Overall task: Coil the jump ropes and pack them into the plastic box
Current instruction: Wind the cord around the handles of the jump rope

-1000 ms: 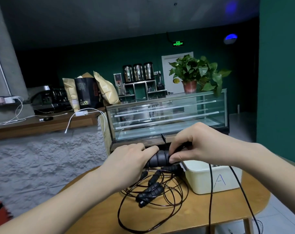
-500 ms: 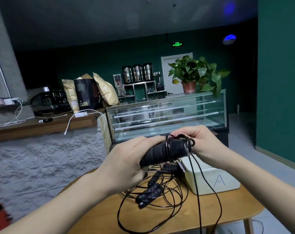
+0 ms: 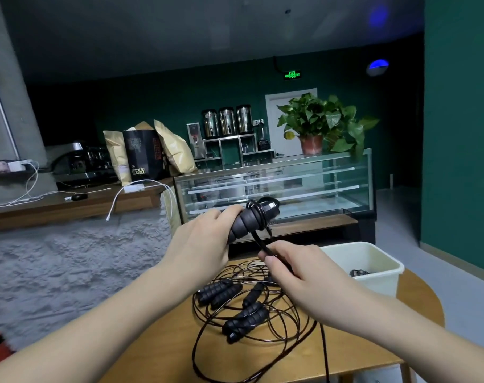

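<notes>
My left hand [image 3: 205, 244] grips the black ribbed jump rope handles [image 3: 252, 219], held up above the table with a few turns of thin black cord wound round them. My right hand [image 3: 299, 269] pinches that cord [image 3: 259, 239] just below the handles; the cord runs down past my right wrist and off the table's front. Several more black handles and loose loops of other jump ropes [image 3: 235, 308] lie tangled on the round wooden table [image 3: 166, 352]. The white plastic box [image 3: 373, 269] stands at the right with something dark inside.
A glass display case [image 3: 276, 186] stands right behind the table, with a potted plant [image 3: 321, 125] on top. A wooden counter [image 3: 69, 203] with bags, cables and machines runs along the left. A green wall [image 3: 462, 134] closes the right side.
My right hand has come off the handles' end and dropped down in front, now pinching the cord below them. My left hand has tilted the handles upward. The view has shifted left.
</notes>
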`<state>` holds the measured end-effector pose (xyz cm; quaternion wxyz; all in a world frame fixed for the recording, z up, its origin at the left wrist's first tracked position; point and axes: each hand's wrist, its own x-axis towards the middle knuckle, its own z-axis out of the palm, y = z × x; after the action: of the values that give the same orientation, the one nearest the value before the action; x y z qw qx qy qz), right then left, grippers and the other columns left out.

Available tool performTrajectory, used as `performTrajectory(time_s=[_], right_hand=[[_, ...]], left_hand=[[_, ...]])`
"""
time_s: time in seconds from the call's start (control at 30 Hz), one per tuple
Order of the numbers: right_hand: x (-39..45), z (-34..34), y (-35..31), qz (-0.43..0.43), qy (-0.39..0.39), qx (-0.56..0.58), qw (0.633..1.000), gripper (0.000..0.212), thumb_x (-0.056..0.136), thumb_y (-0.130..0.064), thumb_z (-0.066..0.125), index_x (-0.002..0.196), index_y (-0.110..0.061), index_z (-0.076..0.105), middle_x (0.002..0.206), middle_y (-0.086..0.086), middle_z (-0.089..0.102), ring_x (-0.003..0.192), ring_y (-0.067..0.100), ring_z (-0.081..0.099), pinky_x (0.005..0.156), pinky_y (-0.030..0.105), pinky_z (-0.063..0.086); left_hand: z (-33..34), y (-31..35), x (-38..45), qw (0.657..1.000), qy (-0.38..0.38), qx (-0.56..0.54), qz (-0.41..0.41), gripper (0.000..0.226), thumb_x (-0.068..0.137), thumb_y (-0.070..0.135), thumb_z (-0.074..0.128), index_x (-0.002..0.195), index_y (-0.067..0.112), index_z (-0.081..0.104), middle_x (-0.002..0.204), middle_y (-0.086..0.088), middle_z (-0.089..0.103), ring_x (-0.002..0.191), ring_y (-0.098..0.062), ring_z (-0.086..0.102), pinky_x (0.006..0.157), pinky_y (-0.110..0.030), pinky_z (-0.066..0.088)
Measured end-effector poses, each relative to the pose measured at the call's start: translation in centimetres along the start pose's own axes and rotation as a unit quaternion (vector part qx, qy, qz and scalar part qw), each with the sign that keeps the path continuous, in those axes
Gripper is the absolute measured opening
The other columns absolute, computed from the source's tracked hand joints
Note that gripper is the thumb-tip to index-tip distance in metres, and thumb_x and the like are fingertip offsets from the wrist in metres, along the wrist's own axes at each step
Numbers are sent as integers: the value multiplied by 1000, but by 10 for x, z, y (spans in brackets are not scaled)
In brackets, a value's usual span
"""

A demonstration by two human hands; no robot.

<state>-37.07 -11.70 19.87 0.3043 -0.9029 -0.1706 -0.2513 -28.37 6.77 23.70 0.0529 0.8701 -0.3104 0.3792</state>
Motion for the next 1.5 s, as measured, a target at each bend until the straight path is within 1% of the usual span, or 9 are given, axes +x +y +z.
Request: performTrajectory(time_s=[0.17,0.43,0.73,0.83,0.9,1.13,1.23,1.37,1.5], right_hand=[[-4,-18,-11,-14,22,-74,997,27,100,-42,43,95,-25,64,77,-2,70,72,9,63,68,30,50],[5,-50,-20,-77,61,-129,987,29,95,-50,47,98,-31,69,73,-11,68,65,2,62,60,29,54],[47,-71,11,-52,-25,114,992,24,73,-43,76,88,-24,81,84,-8,76,83,8,70,80,30,56],[53,-65,21,-43,-23,206,977,24,76,-32,76,91,-13,81,84,6,77,78,16,70,74,25,52],[54,-59,26,-36,-21,242,969,24,81,-36,77,92,-15,81,87,30,70,70,40,62,71,37,45],[43,-18,42,34,-33,374,926,24,98,-21,62,100,0,70,98,40,62,81,42,60,79,54,46],[33,0,43,72,-19,396,915,29,102,-12,49,77,-13,65,64,16,53,58,23,44,57,32,38],[21,18,31,110,-33,419,901,40,107,-27,42,73,-27,63,62,1,42,50,15,33,46,26,27],[10,22,16,77,-51,227,969,25,105,-28,41,86,-18,54,58,-7,50,44,8,40,49,29,32]], left_hand=[[10,-8,4,998,-9,57,34,71,83,10,66,147,26,39,110,-3,62,99,-32,63,71,-40,54],[18,-10,3,985,20,118,127,67,67,-7,70,129,14,58,73,-6,55,61,-29,51,51,-33,28],[16,-11,-6,959,63,37,274,50,88,1,46,137,13,47,97,-10,66,79,-31,60,61,-44,48],[10,-7,-6,958,78,-18,276,40,94,3,50,133,10,55,106,-8,70,85,-29,65,66,-45,50],[8,-4,-6,959,87,-59,264,39,93,3,60,131,8,60,108,-6,71,86,-27,65,67,-44,50],[5,-1,-5,954,122,-47,270,93,75,-8,68,154,25,30,101,-9,67,83,-28,61,66,-43,51],[6,-1,-6,961,118,-40,245,96,72,-10,69,153,24,33,101,-7,66,85,-27,60,66,-43,51],[5,-1,-3,979,88,-39,178,93,71,-3,67,154,25,35,104,-2,66,91,-27,62,72,-43,54],[7,2,5,988,84,-14,125,83,72,1,71,147,22,41,98,-3,67,88,-31,64,69,-43,55]])
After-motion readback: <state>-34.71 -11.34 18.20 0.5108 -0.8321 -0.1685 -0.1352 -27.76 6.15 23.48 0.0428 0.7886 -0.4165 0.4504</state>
